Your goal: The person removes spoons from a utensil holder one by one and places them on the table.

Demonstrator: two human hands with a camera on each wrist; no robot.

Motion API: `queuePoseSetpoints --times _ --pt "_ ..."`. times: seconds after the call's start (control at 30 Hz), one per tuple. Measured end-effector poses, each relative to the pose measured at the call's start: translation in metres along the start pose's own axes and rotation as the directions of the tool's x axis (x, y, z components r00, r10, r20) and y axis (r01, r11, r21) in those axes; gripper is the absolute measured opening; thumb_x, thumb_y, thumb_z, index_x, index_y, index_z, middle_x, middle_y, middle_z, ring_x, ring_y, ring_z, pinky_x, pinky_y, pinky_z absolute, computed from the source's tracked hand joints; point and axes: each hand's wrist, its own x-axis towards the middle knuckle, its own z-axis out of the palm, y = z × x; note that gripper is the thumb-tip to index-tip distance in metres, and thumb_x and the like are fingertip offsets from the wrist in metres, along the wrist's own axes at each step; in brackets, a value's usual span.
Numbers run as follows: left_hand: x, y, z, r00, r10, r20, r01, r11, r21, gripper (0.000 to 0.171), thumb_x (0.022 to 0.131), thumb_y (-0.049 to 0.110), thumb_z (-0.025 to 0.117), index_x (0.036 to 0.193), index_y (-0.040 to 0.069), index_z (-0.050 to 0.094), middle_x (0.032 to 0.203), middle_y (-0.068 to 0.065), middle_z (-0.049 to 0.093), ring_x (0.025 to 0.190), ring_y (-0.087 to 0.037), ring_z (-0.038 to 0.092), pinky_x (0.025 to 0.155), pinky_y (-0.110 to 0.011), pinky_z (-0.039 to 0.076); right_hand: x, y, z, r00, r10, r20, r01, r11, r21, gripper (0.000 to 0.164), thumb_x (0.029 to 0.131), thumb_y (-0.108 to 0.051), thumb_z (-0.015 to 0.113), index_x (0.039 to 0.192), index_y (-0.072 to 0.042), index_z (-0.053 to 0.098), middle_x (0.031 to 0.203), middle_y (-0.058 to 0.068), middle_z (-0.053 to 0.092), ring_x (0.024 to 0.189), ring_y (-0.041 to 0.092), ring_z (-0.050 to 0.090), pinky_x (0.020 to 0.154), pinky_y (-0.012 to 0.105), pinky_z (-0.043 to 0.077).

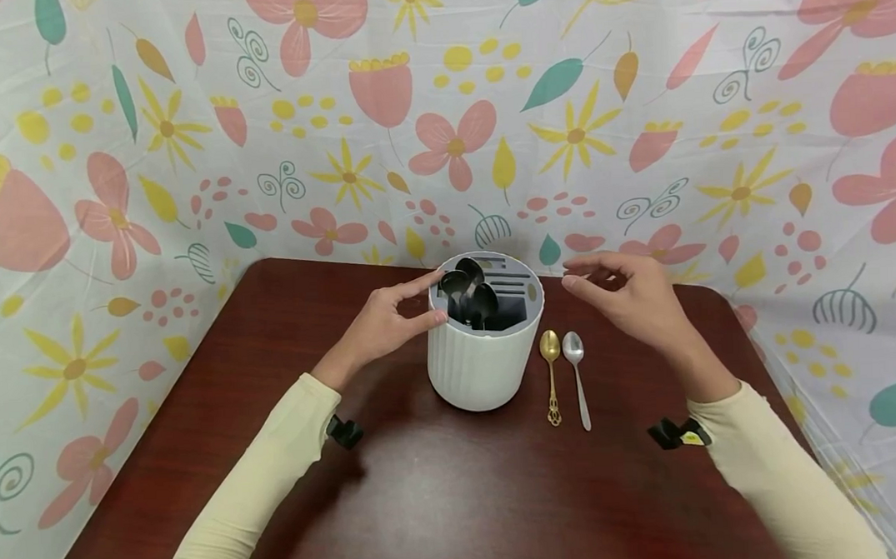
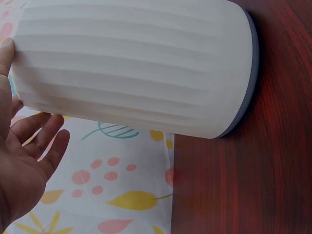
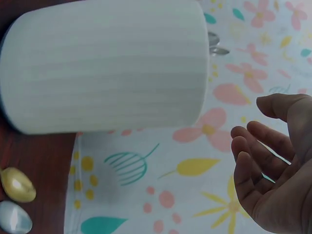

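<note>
A white ribbed utensil holder [image 1: 476,366] stands upright on the table, its grey divided insert showing at the top. Several dark spoons [image 1: 483,300] stand in its left part, bowls up. My left hand [image 1: 392,319] rests at the holder's left rim with thumb and forefinger spread along it; in the left wrist view the other fingers [image 2: 51,141] hang relaxed near the wall. To the holder's right, my right hand [image 1: 629,292] hovers with loosely bent fingers and nothing in them. A gold spoon [image 1: 551,375] and a silver spoon [image 1: 578,378] lie side by side below it.
The dark red-brown table [image 1: 427,497] ends at a flower-patterned cloth [image 1: 454,79] behind it and at both sides. Small black devices are strapped at both wrists, over cream sleeves.
</note>
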Motion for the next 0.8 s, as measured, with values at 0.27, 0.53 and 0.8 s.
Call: queuePoseSetpoints --times 0.27,0.53,0.8 --pt "0.0 0.001 0.0 1.0 0.012 -0.004 -0.012 1.0 0.003 0.062 0.092 0.045 0.077 0.148 0.036 0.054 0.148 0.019 0.053 0.14 -0.007 0.047 0.114 -0.044 0.041 0.005 -0.01 0.011 0.995 -0.099 0.018 0.098 0.992 0.078 0.02 0.091 -0.026 0.08 0.11 -0.019 0.082 0.104 0.0 0.077 0.085 0.004 0.067 0.073 0.016 0.053" --pt "-0.001 0.001 0.0 1.0 0.015 -0.002 -0.015 1.0 0.0 0.062 0.092 0.044 0.077 0.149 0.035 0.054 0.149 0.018 0.054 0.14 -0.008 0.048 0.114 -0.044 0.041 0.01 -0.014 0.028 0.977 -0.205 0.064 0.191 0.964 0.185 0.023 0.088 -0.016 0.082 0.111 -0.012 0.081 0.094 0.0 0.077 0.076 0.012 0.068 0.064 0.022 0.054" --pt "-0.001 0.001 0.0 1.0 0.017 0.001 -0.017 1.0 -0.002 0.062 0.092 0.048 0.075 0.149 0.04 0.052 0.149 0.022 0.051 0.139 -0.003 0.046 0.114 -0.042 0.042 0.011 -0.016 0.044 0.974 -0.223 0.047 0.208 0.955 0.211 0.024 0.086 -0.01 0.083 0.11 -0.01 0.081 0.093 0.005 0.077 0.069 0.015 0.064 0.058 0.023 0.048"
